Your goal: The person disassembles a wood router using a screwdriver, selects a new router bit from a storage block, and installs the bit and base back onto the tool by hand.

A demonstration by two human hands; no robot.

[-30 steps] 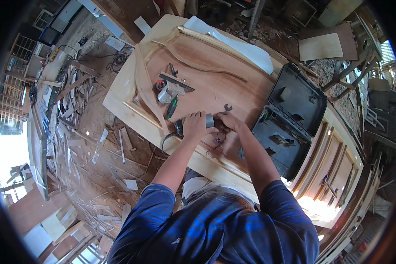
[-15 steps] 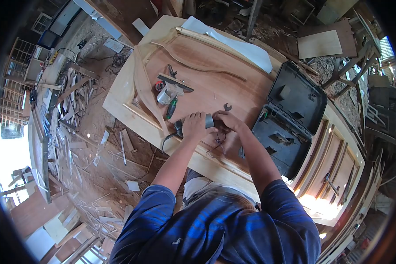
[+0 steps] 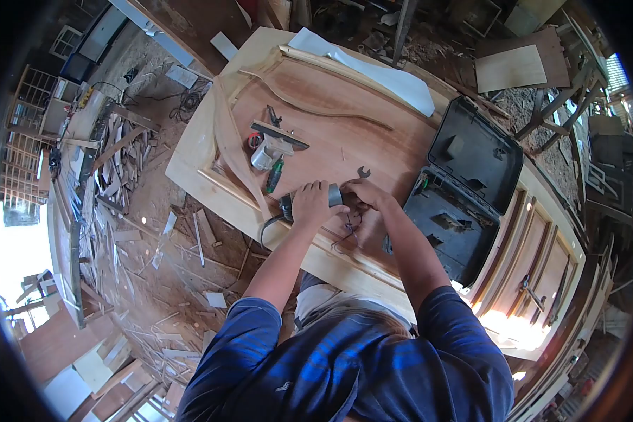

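Note:
My left hand (image 3: 311, 202) is wrapped over a grey and black cylindrical power tool (image 3: 335, 195) with a cord, perhaps a trim router, lying on its side on a wooden panel (image 3: 323, 151). At the tool's right end, the fingers of my right hand (image 3: 366, 194) are curled in; what they pinch is hidden. Just above them lies an open-end wrench (image 3: 363, 172). Thin dark wire or string (image 3: 349, 226) lies below the right hand. Left of the tool are a green screwdriver (image 3: 274, 176), a silvery metal part (image 3: 264, 157) and a red tape measure (image 3: 254, 140).
An open black tool case (image 3: 449, 224) stands on the right. A curved wood strip (image 3: 316, 110) and a white sheet (image 3: 373, 72) lie at the panel's far side. Another panelled piece (image 3: 524, 281) carries a clamp-like tool (image 3: 531, 292). Wood scraps (image 3: 183, 246) litter the floor.
Almost nothing differs. Both hands stay at the power tool, and the view has shifted very slightly.

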